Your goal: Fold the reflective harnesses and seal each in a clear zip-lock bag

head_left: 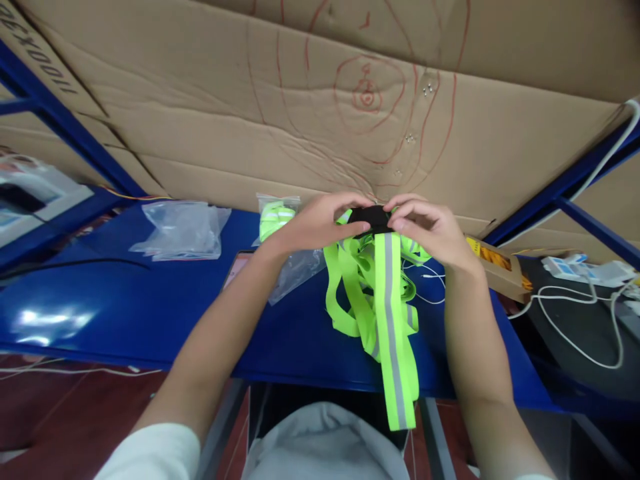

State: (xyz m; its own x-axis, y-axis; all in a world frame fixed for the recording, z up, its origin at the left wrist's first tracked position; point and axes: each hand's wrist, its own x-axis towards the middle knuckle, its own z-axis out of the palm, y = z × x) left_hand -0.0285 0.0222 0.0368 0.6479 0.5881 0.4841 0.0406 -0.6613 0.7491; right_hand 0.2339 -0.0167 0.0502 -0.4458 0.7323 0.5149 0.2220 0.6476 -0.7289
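Observation:
Between my two hands is a black piece (371, 220), seemingly fabric, joined to a bundle of neon yellow-green reflective straps (391, 320) with a grey stripe. My left hand (334, 219) pinches its left end, thumb across the front. At the right end, my right hand (424, 225) grips it with fingertips and thumb. The straps hang down in loops over the blue table, and one long end drops past the front edge. Behind my left wrist, a clear bag (273, 219) holds a folded yellow-green strap. Under my left forearm lies another clear plastic bag (297, 272).
Several clear bags (185, 230) lie stacked on the blue table (100, 287). A phone-like object (236, 267) is partly behind my left arm. An open carton (495, 267) with orange items, white cables (575, 300) and a power strip (587, 270) are at right. Cardboard (200, 100) walls the back.

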